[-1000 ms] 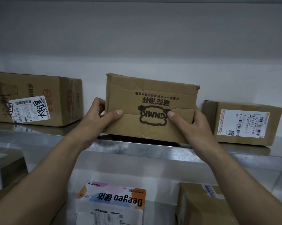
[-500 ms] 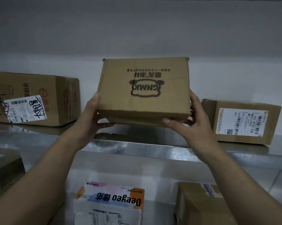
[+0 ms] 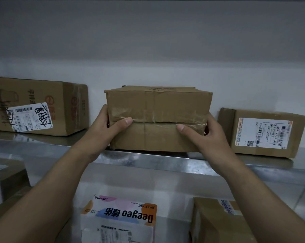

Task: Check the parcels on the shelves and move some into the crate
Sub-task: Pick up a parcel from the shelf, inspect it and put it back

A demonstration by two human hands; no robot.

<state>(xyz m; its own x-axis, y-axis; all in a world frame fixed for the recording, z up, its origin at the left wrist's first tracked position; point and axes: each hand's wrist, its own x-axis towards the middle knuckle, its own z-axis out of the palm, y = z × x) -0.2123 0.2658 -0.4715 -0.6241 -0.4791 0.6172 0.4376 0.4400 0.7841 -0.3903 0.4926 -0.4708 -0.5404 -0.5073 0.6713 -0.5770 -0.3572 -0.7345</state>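
Head view: I note left hand and right hand clamped on taped box, thumbs across its front face.

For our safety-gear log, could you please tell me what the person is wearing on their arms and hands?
Nothing shows: the left hand and the right hand are bare, with no gloves, rings or watch in view. Both forearms are bare down to the frame's edge, so no sleeve appears.
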